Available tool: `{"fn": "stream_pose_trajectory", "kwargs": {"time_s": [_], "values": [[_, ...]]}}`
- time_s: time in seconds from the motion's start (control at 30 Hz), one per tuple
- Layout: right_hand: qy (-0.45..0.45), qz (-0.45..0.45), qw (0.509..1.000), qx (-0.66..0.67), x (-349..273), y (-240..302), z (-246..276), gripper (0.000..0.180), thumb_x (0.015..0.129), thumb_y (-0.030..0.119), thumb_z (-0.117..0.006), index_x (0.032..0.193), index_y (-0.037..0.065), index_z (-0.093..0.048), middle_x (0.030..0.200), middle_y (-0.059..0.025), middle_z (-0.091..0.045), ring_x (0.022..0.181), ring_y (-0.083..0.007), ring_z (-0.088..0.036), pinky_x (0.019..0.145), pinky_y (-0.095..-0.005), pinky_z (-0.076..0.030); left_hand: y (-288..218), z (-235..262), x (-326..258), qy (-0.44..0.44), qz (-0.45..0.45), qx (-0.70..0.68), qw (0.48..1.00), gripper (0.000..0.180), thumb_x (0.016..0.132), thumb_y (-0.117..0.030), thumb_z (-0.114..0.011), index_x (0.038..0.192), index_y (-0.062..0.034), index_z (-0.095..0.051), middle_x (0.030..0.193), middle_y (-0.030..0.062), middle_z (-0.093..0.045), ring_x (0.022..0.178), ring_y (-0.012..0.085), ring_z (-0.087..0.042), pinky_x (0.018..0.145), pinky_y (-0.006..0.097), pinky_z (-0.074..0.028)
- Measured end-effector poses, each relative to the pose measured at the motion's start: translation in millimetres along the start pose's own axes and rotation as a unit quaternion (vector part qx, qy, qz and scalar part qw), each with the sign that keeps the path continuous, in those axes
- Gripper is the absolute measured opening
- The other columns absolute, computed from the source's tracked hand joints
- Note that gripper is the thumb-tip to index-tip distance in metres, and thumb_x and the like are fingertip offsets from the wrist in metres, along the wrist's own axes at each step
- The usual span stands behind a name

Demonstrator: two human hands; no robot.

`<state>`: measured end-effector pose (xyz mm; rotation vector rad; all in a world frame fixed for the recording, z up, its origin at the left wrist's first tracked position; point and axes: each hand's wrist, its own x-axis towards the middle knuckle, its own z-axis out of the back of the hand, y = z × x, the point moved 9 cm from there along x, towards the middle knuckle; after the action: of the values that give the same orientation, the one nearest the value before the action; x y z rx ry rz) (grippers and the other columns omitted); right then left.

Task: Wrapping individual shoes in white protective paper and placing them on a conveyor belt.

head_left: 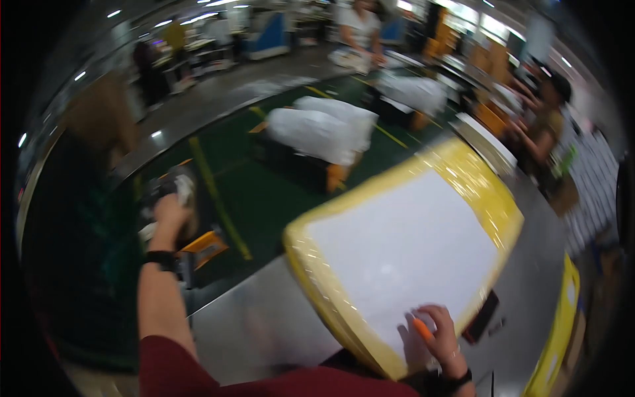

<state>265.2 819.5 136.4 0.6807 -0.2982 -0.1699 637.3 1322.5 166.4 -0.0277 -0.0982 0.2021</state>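
My left hand (170,210) reaches out over a box with orange flaps (204,249) on the green conveyor. Its fingers are at a dark, blurred item (159,187) in that box, with something pale beside it; whether they grip it is unclear. In my right hand (439,329) is an orange pen-like tool (423,329), held close above a large white sheet (403,251). This sheet lies on a yellow padded slab (463,165) wrapped in shiny clear film or tape, tilted across the metal table (264,317).
Along the conveyor (228,175) stand dark boxes topped with white wrapping (311,132) and more white wrapping (413,92). A dark red block (481,317) lies right of the slab. One person (360,33) works across the belt, another (546,126) at the right.
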Motion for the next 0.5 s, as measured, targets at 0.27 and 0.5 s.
{"fn": "stream_pose_trajectory", "kwargs": {"time_s": [0.27,0.5], "values": [[0.042,-0.006,0.999,-0.032,-27,-23,1,0.028,0.073,0.031,-0.074,0.093,0.013,-0.064,0.093,-0.0071,-0.056,0.096,-0.0282,-0.048,0.085,-0.0383,-0.039,38,21,56,0.075,-0.073,-0.630,0.770,0.018,0.086,-0.018,-0.066,0.095,-0.0043,-0.059,0.087,0.0011,-0.060,0.079,0.0107,-0.057,0.071,0.025,-0.044],[0.012,0.016,0.999,-0.038,-24,-25,4,0.014,0.078,0.023,-0.067,0.086,0.012,-0.063,0.087,-0.0050,-0.058,0.086,-0.0259,-0.052,0.077,-0.0362,-0.042,-261,121,-109,-0.035,-0.501,-0.386,0.773,0.025,0.079,-0.012,-0.068,0.098,0.0021,-0.062,0.087,0.0085,-0.061,0.083,0.0190,-0.057,0.077,0.029,-0.043]]}}
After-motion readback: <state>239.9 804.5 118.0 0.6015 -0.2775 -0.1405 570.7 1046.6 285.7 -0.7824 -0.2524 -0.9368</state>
